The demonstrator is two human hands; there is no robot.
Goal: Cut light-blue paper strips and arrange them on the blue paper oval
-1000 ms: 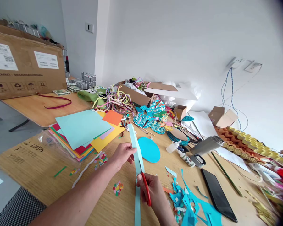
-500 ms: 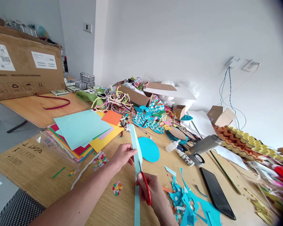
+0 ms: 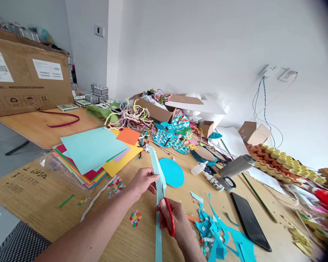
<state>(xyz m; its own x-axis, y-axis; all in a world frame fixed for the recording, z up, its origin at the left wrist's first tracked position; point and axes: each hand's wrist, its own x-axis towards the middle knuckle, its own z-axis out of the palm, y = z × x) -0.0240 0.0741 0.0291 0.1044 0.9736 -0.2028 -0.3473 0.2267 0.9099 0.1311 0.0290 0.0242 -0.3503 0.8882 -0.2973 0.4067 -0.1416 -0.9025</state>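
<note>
My left hand [image 3: 144,181] pinches a long pale blue paper strip [image 3: 155,160] near its upper part. Red-handled scissors [image 3: 170,218] are gripped in my right hand [image 3: 175,222], with their blades at the strip just below my left fingers. The lower part of the strip hangs down past my right hand toward the bottom edge of the view. Just behind the strip, a bright blue paper oval [image 3: 172,172] lies on the table. Beside my right wrist is a heap of blue paper scraps [image 3: 213,233].
Coloured paper sheets [image 3: 95,149] are stacked at the left, and small paper dots [image 3: 136,218] lie near my left forearm. A black phone [image 3: 250,221], glue bottle [image 3: 213,181] and grey flask [image 3: 236,165] are on the right. Egg cartons [image 3: 284,165] stand farther right.
The scissor blades look more closed on the strip than before. Both hands keep nearly the same place, and the whole view has shifted slightly.
</note>
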